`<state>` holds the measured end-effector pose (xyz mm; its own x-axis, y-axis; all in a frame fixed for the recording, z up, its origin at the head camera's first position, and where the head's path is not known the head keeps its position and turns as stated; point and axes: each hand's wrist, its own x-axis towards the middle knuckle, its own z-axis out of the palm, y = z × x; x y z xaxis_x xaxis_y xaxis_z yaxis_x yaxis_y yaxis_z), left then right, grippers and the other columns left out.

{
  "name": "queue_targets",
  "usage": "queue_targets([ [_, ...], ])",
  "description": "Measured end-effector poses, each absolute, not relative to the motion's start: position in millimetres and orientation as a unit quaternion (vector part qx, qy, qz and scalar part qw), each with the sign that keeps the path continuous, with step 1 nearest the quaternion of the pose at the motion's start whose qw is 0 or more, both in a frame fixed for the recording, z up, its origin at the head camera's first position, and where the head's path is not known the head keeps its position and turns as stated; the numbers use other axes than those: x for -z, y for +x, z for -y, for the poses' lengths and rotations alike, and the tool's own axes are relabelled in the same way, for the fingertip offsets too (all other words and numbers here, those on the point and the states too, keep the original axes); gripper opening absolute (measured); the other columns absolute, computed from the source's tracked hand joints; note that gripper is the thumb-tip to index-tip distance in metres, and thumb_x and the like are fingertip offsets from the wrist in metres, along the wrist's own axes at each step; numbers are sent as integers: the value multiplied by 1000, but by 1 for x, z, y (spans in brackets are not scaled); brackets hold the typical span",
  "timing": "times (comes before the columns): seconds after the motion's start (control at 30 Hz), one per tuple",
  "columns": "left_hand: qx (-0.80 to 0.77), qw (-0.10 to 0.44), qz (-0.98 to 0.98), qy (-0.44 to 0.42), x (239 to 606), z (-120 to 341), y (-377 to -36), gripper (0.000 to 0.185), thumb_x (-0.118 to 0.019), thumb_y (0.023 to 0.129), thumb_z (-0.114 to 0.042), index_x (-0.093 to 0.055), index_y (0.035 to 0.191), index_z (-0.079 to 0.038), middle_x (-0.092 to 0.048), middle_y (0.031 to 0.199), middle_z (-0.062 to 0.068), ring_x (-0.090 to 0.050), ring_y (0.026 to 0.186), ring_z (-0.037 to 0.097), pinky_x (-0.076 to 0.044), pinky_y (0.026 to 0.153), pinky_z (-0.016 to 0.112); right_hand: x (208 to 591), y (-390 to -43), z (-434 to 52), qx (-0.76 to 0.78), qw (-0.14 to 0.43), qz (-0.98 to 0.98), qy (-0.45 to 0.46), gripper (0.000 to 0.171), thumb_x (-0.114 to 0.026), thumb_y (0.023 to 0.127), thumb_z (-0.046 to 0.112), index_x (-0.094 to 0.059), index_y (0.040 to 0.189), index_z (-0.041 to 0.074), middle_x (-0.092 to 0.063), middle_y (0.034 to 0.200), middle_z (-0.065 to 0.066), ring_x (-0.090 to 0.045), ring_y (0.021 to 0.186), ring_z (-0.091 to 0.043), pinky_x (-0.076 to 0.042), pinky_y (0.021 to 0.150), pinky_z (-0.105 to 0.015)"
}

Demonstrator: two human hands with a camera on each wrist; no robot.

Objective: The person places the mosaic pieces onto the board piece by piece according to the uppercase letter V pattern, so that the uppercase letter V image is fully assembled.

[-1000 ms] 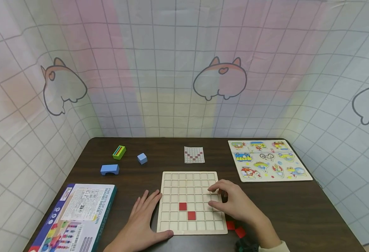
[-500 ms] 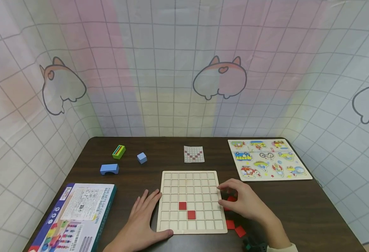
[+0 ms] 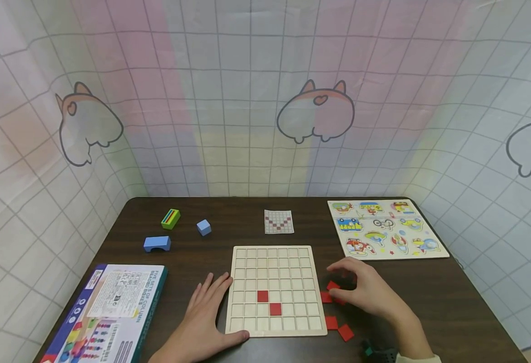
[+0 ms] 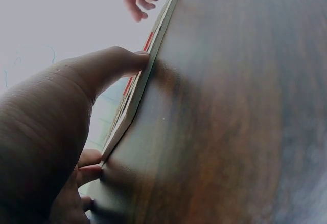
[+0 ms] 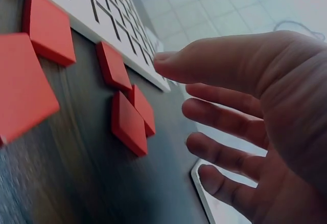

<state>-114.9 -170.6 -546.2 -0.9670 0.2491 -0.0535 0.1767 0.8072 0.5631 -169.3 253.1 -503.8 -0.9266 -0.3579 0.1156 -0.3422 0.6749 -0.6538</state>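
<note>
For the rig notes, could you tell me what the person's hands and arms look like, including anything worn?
Both hands are bare: the left hand shows no ring or sleeve. The right hand ends in a pale cream sleeve cuff, with a dark strapped device at the wrist.

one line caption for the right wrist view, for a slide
Right hand hovers open above red square tiles lying on the dark table beside the grid board.

Both hands bare, no rings; a pale cream sleeve cuff (image 3: 417, 357) shows on the right arm beside a dark wrist-worn device (image 3: 378, 352).
</note>
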Motion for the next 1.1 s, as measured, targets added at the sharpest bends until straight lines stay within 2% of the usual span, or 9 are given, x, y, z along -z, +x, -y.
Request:
queue_targets([
  [0.2,-288,63,-949,111,546,170,-115,132,-77,72,-96,-34,176,-27,-32,183,0,-11,175,41,-13,135,77,505,-166,-263,335,27,-926,-171,51,-97,86,40,-76,129,24,-73,123,11,-62,105,-15,-57,90,-31],
  [0.43,-295,66,-947,108,545,170,-115,131,-79,72,-94,-34,176,-27,-31,183,0,-11,175,41,-11,135,77,503,-163,-267,333,68,-926,-163,51,-99,84,43,-74,123,23,-71,119,8,-58,101,-14,-53,84,-29],
  [0.73,-294,69,-947,107,546,170,-115,132,-79,71,-95,-34,175,-28,-32,183,0,-12,175,41,-12,135,78,505,-160,-269,334,82,-925,-163,41,-100,82,40,-71,105,22,-64,101,5,-57,93,-9,-51,79,-26],
  [1.1,-289,67,-949,109,547,170,-116,131,-77,72,-96,-34,175,-28,-32,183,0,-12,175,41,-12,135,77,508,-161,-272,341,75,-921,-169,31,-99,84,37,-75,100,25,-66,97,8,-59,91,-7,-52,78,-25],
])
